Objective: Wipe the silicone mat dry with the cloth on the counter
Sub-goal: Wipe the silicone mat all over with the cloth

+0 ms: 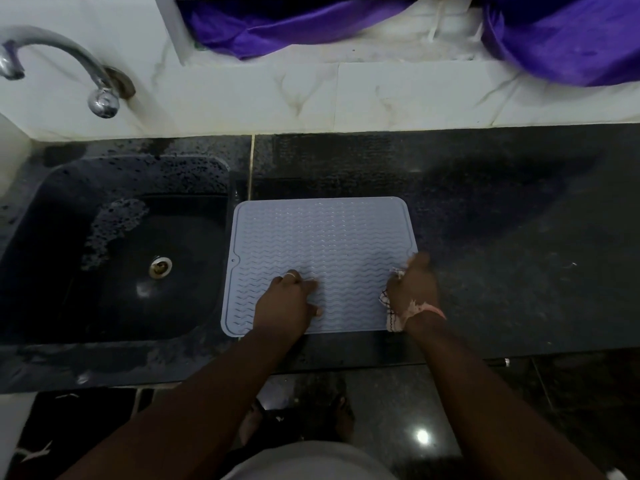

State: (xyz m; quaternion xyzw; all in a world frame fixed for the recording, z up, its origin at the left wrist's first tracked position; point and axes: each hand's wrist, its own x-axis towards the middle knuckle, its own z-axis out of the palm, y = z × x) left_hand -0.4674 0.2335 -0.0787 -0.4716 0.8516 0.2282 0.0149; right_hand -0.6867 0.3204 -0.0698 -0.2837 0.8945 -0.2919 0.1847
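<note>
On the dark counter (502,237) just right of the sink (114,258), the blue mat (322,237) is lying flat. My left hand (287,303) is pressing its near part with fingers spread loose, grasping nothing, while my right hand (414,289) is clenching the checked cloth (393,317) at the mat's right edge.

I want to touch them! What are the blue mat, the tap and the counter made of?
The mat looks like soft, matte silicone or rubber: wavy raised ridges, rounded corners. The tap looks like shiny metal; it gleams silver. The counter looks like polished dark stone, speckled and glossy, probably granite.
</note>
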